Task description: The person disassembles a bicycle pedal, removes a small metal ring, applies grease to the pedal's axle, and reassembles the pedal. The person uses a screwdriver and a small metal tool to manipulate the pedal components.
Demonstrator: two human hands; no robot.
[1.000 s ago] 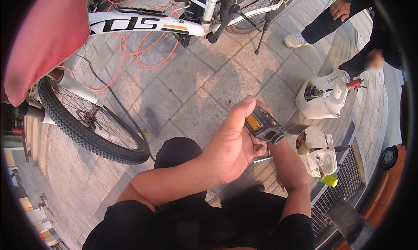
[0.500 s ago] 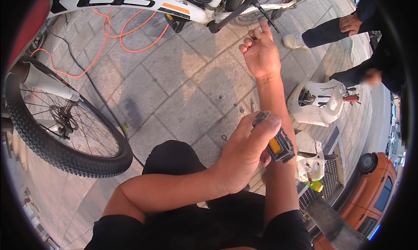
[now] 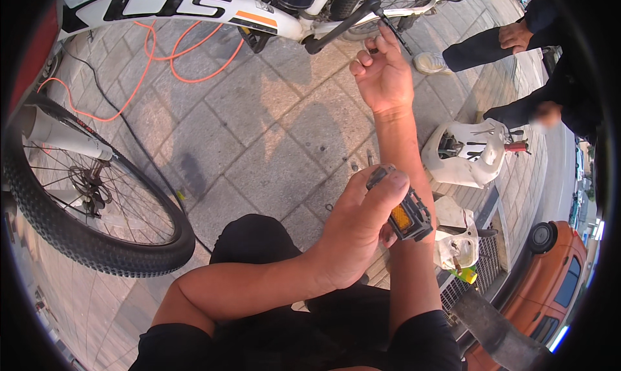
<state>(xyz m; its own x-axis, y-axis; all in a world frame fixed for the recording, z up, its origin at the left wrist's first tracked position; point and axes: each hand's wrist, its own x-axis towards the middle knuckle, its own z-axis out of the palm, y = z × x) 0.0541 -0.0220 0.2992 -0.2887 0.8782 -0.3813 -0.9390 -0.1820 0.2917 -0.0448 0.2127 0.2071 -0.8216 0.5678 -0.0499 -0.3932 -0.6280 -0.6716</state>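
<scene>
My left hand (image 3: 352, 229) grips a black bicycle pedal (image 3: 414, 217) with an orange reflector, thumb across its top, above my right forearm. My right hand (image 3: 385, 83) reaches forward, palm up. Its fingers are apart and partly curled, and the longest one comes up to a thin black rod (image 3: 398, 38) at the end of the black crank arm (image 3: 343, 27). Whether that fingertip touches the rod, I cannot tell. The crank belongs to a white bicycle (image 3: 162, 5) across the top; another black pedal (image 3: 255, 40) shows under its frame.
A knobby front wheel (image 3: 97, 258) stands at left. An orange hose (image 3: 152, 57) and black cable (image 3: 132, 115) lie on the paving (image 3: 259, 151). A white scooter shell (image 3: 479, 167), a metal grate (image 3: 488, 267) and an orange car (image 3: 550, 287) are right. Another person's hand (image 3: 515, 36) rests far right.
The whole view has shifted slightly, with the bicycle and surroundings a little further left. My left hand still holds the pedal, and my right hand stays by the crank.
</scene>
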